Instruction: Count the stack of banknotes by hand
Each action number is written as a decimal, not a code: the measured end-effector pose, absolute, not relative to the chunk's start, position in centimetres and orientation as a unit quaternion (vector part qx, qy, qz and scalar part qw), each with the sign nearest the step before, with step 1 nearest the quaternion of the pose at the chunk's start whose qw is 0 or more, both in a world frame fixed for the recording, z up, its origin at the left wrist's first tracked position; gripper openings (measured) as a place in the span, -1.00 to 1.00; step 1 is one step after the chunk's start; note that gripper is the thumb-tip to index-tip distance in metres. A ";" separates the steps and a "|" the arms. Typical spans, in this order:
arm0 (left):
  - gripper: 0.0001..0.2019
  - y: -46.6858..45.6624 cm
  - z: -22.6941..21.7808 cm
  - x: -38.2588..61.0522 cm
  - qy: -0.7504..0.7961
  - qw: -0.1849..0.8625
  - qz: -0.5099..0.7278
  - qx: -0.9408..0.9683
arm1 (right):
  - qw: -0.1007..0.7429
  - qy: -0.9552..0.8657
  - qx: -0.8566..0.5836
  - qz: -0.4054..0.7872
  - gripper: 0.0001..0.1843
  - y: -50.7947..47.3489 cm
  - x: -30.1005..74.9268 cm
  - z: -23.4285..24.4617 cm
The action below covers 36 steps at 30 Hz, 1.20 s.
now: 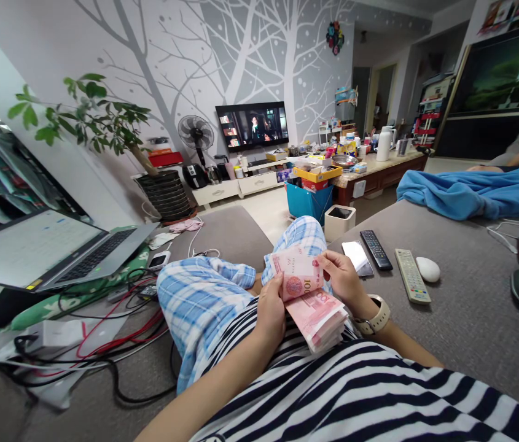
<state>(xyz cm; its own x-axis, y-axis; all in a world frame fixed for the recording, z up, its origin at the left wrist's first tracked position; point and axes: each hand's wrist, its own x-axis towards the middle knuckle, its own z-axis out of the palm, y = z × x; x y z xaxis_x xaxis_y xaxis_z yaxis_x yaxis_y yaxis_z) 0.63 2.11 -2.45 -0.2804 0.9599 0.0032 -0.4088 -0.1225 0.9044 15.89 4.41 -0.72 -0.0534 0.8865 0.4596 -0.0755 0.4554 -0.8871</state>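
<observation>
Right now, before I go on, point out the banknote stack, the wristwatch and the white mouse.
Stack of banknotes (315,319): head view, on the pink face of the lower bundle.
Wristwatch (373,316): head view, on its cream strap.
White mouse (427,269): head view, on its top shell.

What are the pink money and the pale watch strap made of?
The pink banknotes look like paper: thin, matte and printed, with edges that bend in the stack. The pale watch strap looks like smooth, matte rubber or silicone; it could also be plastic.
</observation>
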 end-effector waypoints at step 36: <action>-0.77 2.0 -2.0 0.4 0.396 0.533 0.644 0.380 | 0.599 -0.579 -0.286 0.474 -0.60 4.0 16.0 -0.2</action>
